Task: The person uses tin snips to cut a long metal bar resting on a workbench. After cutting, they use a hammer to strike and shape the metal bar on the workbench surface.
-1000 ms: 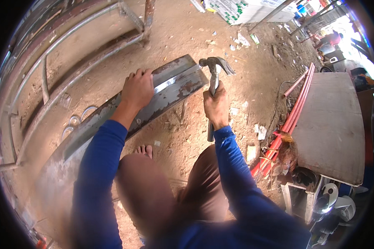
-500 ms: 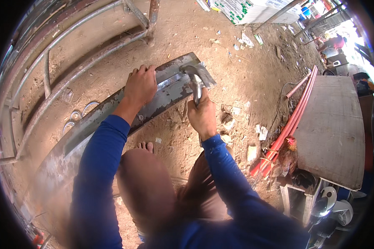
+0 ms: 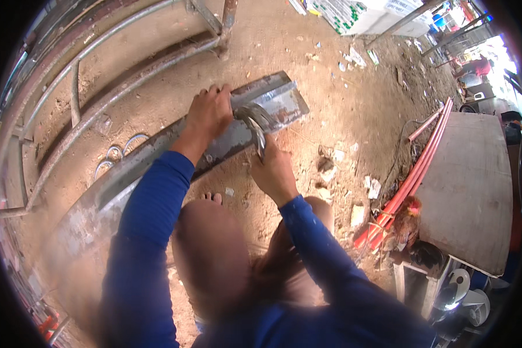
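A long grey, scuffed metal channel (image 3: 220, 146) lies slantwise in front of me, running from the lower left toward the upper middle. A bright, narrower strip (image 3: 283, 103) shows along its face near the far end. My left hand (image 3: 210, 113) is closed over the channel's far edge, with the fingertips hidden. In my right hand (image 3: 274, 171), fingers wrapped round its handle, is a metal claw hammer (image 3: 254, 116). The hammer's head is over the channel, just right of my left hand; whether it touches the metal I cannot tell.
A rusty metal pipe frame (image 3: 130, 86) stands at the left, with metal rings (image 3: 115, 152) on the dirt beside the channel. Red pipes (image 3: 409, 188), a rooster (image 3: 409, 217) and a grey board-topped table (image 3: 467, 185) are at the right. Stacked panels (image 3: 383, 17) lie farther back, and another person (image 3: 477, 66) is in the distance.
The hammer and my right hand have moved left along the channel, from near its far end to close beside my left hand. The whole view has shifted slightly.
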Tool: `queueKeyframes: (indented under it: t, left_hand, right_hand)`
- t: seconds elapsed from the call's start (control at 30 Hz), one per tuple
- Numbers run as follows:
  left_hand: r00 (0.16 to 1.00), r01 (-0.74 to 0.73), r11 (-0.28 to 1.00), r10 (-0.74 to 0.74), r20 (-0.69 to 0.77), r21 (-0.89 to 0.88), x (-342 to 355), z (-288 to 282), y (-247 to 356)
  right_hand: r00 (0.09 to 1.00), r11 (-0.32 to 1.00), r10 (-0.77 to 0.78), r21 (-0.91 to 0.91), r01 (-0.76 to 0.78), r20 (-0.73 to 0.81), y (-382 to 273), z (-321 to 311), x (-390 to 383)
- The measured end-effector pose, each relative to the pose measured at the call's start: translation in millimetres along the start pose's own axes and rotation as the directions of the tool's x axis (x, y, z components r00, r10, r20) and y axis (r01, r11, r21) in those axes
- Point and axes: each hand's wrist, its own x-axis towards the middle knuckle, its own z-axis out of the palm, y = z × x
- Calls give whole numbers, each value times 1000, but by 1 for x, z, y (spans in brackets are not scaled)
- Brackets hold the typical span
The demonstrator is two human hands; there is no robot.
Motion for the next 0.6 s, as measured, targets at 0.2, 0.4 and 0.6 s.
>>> queueKeyframes:
  t: [0.2,0.4,0.6]
  left_hand:
    - [1000,-12,998,11,-22,-62,2,-3,7]
    - [981,192,954,-185,53,-229,8,-11,-7]
    - [986,83,966,-115,-117,-245,-50,-99,-18]
  right_hand:
    - [998,1000,-25,6,26,-62,7,5,-7]
    - [956,981,78,194,-22,-284,-2,-31,-41]
    - [931,960,264,160,-229,-252,46,-65,-97]
